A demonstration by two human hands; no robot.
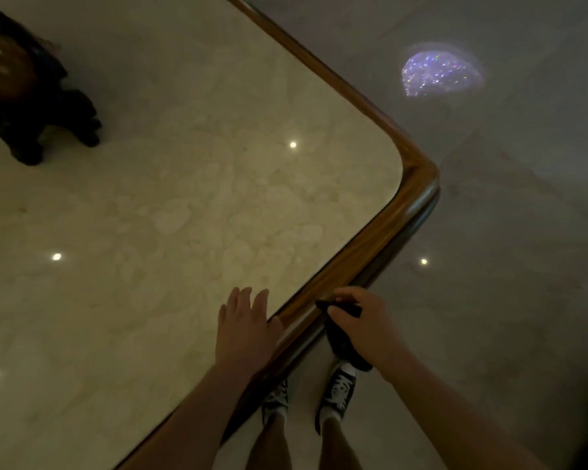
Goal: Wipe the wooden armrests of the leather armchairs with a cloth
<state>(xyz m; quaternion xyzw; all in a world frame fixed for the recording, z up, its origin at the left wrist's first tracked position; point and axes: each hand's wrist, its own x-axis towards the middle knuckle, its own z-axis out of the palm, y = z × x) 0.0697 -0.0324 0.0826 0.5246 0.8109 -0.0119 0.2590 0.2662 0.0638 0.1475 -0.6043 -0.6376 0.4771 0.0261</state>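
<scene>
My right hand (360, 320) is shut on a dark cloth (340, 347), pressing it against the wooden edge (370, 245) of a marble-topped table. Part of the cloth hangs below my fist beside the edge. My left hand (245, 323) lies flat on the marble top (184, 198) with fingers apart, just inside the wooden rim and left of my right hand. No armchair or armrest is in view.
A dark carved wooden ornament (24, 96) stands on the table's far left. The table's rounded corner (421, 184) juts right over a glossy grey floor (506, 232) with a chandelier reflection (438, 72). My two feet in sneakers (336, 395) stand beside the table edge.
</scene>
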